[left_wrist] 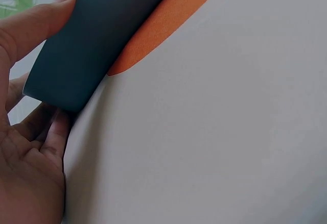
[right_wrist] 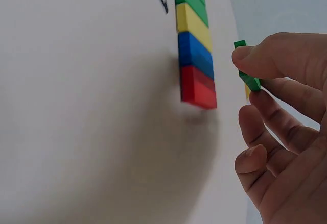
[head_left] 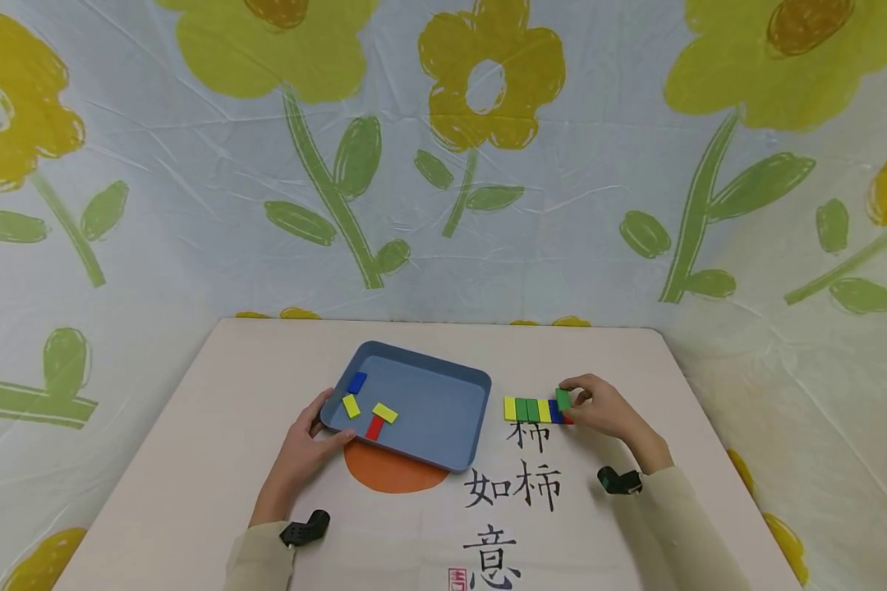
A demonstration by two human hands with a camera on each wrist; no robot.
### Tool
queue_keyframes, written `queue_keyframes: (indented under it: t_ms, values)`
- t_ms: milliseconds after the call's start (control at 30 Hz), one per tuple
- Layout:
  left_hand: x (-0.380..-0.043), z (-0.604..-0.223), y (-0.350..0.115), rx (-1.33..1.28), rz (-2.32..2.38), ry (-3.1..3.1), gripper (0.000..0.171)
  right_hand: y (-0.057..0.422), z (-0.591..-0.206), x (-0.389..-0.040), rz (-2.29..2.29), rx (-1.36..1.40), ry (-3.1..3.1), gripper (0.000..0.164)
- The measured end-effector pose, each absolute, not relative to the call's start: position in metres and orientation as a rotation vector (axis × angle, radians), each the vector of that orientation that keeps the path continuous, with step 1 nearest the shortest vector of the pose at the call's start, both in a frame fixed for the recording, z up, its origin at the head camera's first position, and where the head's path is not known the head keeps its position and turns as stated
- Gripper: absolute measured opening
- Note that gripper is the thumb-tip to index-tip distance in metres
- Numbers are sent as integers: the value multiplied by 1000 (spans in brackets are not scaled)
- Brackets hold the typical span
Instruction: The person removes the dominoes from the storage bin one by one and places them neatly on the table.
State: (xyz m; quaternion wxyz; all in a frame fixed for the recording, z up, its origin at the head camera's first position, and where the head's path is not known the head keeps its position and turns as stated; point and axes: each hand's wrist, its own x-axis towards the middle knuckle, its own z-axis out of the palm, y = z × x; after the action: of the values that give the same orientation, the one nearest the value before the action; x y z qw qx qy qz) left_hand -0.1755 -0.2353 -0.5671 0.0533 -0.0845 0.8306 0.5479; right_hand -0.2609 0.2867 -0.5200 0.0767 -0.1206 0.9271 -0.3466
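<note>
My left hand (head_left: 305, 451) grips the near left corner of a blue-grey tray (head_left: 432, 410), thumb at the rim; in the left wrist view other fingers tuck against the tray's lower edge (left_wrist: 76, 55). Inside lie a blue block (head_left: 357, 382), a red block (head_left: 374, 428) and two yellow blocks. Between thumb and fingers, my right hand (head_left: 604, 408) pinches a green domino-like block (right_wrist: 250, 81), raised over the right end of a row of blocks (head_left: 521, 410). That row runs yellow, green, green, yellow, blue, red, side by side. At its right end is the red block (right_wrist: 199, 88).
The pale tabletop (head_left: 214, 410) bears black brush characters (head_left: 538, 484), a red seal mark (head_left: 457, 579) and an orange shape (head_left: 392, 472) partly under the tray. A flower-print curtain (head_left: 547, 246) hangs behind the table and along its sides.
</note>
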Motion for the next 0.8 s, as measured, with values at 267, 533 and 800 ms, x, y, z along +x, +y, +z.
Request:
queue_keyframes:
  t_ms: [267, 533, 800]
  values:
    - [-176, -568, -236, -249, 1651, 2542, 100, 303, -529, -254, -1031, -355, 2777, 45]
    - [-175, -570, -235, -239, 1652, 2555, 100, 308, -540, -253, -967, -279, 2808, 46]
    - [-175, -569, -236, -238, 1653, 2554, 100, 310, -541, -253, -982, -259, 2800, 48]
